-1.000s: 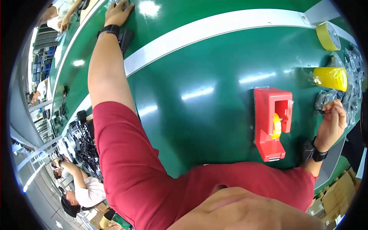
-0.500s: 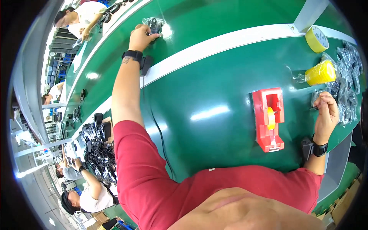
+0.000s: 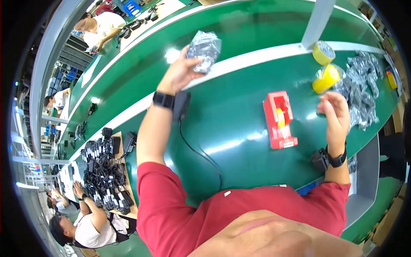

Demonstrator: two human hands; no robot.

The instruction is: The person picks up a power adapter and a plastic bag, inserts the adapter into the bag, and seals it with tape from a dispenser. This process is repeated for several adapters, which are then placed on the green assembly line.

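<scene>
A: Start at the bottom of the frame. What's closest?

B: The person's red shirt [image 3: 239, 214] fills the lower middle. Both forearms rise from it, each with a black wristband carrying a small black box. A thin black cable [image 3: 197, 150] runs from the left wrist down toward the shirt.

A: And at lower left?

B: A heap of black adapters [image 3: 102, 171] with cords on a brown board, and a co-worker in a white shirt [image 3: 87, 225] reaching into it.

A: Now the hands.

B: The right hand [image 3: 336, 115], right of centre, hangs over the green table [image 3: 231, 124] with fingers loosely curled. Something dark shows at its fingertips, but I cannot tell whether it grips anything. Just left of it stands a red tape dispenser [image 3: 279, 120] with a yellow roll inside.

A: The left hand?

B: The left hand [image 3: 180, 73] is raised at upper centre, its fingers closed on a clear plastic bag [image 3: 204, 50] with something dark in it, lifted clear of the table above the white stripe [image 3: 257, 58].

A: Farther out?

B: At upper right, two yellow tape rolls [image 3: 324, 66] beside a pile of similar clear bags [image 3: 361, 85]. At upper left, across the green belt, another person in white [image 3: 102, 28] bends over a bench.
</scene>
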